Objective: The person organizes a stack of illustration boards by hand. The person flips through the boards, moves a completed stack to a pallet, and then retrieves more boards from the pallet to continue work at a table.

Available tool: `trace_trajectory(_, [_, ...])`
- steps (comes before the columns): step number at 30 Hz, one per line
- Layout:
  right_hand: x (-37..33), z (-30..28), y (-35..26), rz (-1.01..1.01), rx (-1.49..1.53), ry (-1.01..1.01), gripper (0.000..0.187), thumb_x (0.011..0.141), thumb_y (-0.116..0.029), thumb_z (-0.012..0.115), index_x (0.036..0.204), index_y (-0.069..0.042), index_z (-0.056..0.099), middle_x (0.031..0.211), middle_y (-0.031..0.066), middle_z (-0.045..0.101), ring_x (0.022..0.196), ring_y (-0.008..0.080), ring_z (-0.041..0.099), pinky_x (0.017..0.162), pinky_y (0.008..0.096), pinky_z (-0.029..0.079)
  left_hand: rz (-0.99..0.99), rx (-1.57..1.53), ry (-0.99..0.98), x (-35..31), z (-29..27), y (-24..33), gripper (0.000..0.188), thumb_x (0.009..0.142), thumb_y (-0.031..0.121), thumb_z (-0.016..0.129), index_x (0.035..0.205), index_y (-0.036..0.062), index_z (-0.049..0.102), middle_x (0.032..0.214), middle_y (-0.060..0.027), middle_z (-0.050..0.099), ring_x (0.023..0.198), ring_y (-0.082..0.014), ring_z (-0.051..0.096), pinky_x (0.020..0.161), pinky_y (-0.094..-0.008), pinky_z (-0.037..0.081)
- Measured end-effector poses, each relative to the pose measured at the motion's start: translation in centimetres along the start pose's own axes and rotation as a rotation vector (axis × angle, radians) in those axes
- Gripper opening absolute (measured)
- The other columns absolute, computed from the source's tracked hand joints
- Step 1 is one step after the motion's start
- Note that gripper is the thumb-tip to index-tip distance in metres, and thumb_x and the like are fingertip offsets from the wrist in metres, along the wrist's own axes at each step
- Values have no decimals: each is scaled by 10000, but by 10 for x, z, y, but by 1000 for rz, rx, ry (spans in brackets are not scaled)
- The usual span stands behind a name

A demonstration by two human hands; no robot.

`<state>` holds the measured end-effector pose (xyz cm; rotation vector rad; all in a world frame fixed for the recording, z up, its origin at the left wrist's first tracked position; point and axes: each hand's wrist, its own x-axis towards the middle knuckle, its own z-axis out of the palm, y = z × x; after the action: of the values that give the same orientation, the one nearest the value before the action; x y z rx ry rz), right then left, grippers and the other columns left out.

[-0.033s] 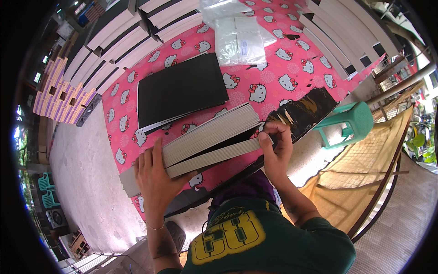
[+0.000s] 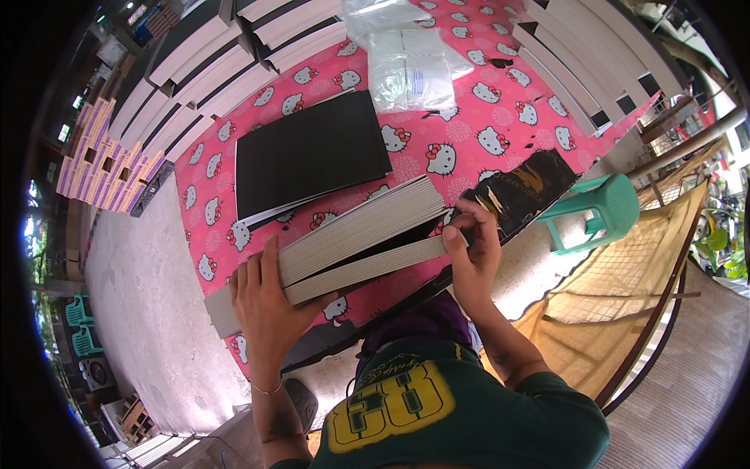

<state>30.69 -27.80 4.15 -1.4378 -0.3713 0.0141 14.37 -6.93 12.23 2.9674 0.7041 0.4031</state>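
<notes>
A thick stack of pale grey boards (image 2: pixel 367 227) stands on its long edges in front of me, parted by a dark gap into a far and a near section. My left hand (image 2: pixel 269 301) is closed around its left end, fingers over the far side and thumb along the near side. At the right end, my right hand (image 2: pixel 473 242) pinches the corner of the near section, thumb against the outer side and some fingers bent behind it. What its fingertips touch is partly hidden. Just beyond the stack lies a flat black-covered folder or album (image 2: pixel 312 152) with white edges showing.
The table has a pink patterned cover (image 2: pixel 422 160). Clear plastic bags (image 2: pixel 410 74) lie beyond the album. Stacks of black-and-white blocks stand far left (image 2: pixel 207 70) and far right (image 2: pixel 601 62). A torn black carton piece (image 2: pixel 531 187) lies along the right edge, near a green stool (image 2: pixel 598 207).
The fingers of my right hand have lifted slightly at the stack's right end. My left hand and the boards look unmoved.
</notes>
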Motion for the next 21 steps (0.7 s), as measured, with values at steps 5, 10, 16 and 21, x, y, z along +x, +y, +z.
trace_trajectory(5, [3, -4, -5, 24, -28, -124, 441, 969, -83, 582, 1403, -12, 549, 941, 14, 511, 844, 83, 463, 763, 227, 394, -15, -4, -11, 1, 1, 0, 1079, 511, 465, 915, 1414, 65, 480, 1099, -141, 597, 1079, -357, 565, 958, -494, 428])
trace_trajectory(10, [2, -1, -6, 11, -11, -107, 416, 977, -76, 567, 1389, -21, 568, 937, 11, 512, 834, 82, 455, 743, 219, 387, -3, -9, -3, 1, 1, 0, 1093, 502, 447, 923, 1421, 67, 472, 1104, -143, 595, 1078, -358, 564, 956, -495, 428])
trace_trajectory(16, [-1, -1, -5, 8, -12, -95, 421, 970, -54, 562, 1390, -17, 565, 930, 15, 521, 828, 82, 456, 741, 217, 387, 2, -7, -46, 3, 0, 1, 1155, 494, 438, 930, 1460, 60, 422, 1131, -139, 577, 1084, -349, 546, 977, -489, 406])
trace_trajectory(21, [0, -1, -5, -1, -30, -98, 418, 954, -31, 566, 1372, -9, 579, 932, 17, 528, 822, 82, 461, 732, 218, 392, 17, 3, -53, 3, -1, 2, 1191, 498, 433, 928, 1485, 49, 383, 1143, -143, 571, 1093, -346, 537, 992, -489, 393])
